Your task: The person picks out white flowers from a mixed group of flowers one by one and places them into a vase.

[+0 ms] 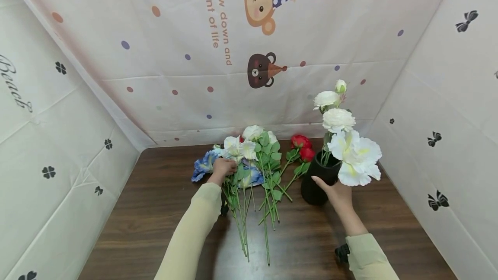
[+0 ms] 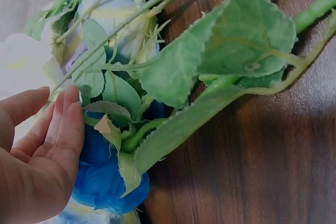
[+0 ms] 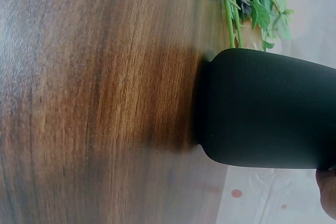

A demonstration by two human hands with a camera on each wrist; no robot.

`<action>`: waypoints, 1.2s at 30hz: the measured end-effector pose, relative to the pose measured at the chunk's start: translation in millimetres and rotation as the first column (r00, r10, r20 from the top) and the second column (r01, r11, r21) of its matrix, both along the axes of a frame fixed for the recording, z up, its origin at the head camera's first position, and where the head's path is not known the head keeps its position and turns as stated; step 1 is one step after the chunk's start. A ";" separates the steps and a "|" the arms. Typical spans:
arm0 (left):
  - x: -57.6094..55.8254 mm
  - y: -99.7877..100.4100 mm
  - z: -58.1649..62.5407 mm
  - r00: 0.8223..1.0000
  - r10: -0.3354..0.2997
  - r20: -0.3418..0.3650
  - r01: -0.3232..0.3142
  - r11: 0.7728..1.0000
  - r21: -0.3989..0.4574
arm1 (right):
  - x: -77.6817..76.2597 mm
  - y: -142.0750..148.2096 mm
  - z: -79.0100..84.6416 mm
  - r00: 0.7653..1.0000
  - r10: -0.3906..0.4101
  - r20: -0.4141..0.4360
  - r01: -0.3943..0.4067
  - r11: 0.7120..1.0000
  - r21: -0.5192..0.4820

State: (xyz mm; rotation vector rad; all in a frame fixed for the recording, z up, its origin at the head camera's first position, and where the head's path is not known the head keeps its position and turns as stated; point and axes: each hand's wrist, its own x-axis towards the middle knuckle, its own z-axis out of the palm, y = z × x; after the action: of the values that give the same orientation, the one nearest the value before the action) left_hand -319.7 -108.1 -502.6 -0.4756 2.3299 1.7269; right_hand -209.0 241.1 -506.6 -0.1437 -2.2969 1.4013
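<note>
My left hand (image 1: 224, 168) is among the pile of artificial flowers on the left. In the left wrist view its thumb and fingertips pinch a thin green flower stem (image 2: 118, 31), close beside a white bloom (image 2: 26, 59). Below the fingers lies a blue flower (image 2: 107, 174) with green leaves. On the right, my right hand (image 1: 339, 195) grips the side of a black vase (image 1: 314, 187), which stands upright on the table. White flowers (image 1: 338, 120) rise from the vase, and one large white bloom (image 1: 355, 157) leans over its rim toward the right.
Two red flowers (image 1: 301, 141) lie between the pile and the vase. Long green stems (image 1: 266, 237) point toward the near edge of the brown wooden table (image 1: 132, 228). Printed white cloth (image 1: 175, 111) walls the back and both sides.
</note>
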 end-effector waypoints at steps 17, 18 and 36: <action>-3.5 6.4 -8.9 1.000 0.022 -0.015 -0.022 1.000 -0.007 | 0.3 -1.9 -1.6 0.999 -0.020 0.042 0.020 1.000 -0.009; -3.2 7.2 -9.3 0.999 0.024 -0.022 -0.024 1.000 -0.003 | 0.3 -1.8 -1.5 0.999 -0.021 0.040 0.021 1.000 -0.011; 3.3 6.5 -6.7 0.998 0.010 -0.068 -0.010 1.000 0.000 | 1.1 -0.5 -1.3 1.000 -0.014 0.021 0.015 1.000 -0.006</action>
State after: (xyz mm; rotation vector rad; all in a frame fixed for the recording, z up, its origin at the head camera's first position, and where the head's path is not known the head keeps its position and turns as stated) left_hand -316.4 -101.6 -509.3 -0.4348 2.3779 1.7746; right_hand -207.9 240.6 -508.0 -0.1775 -2.3045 1.4057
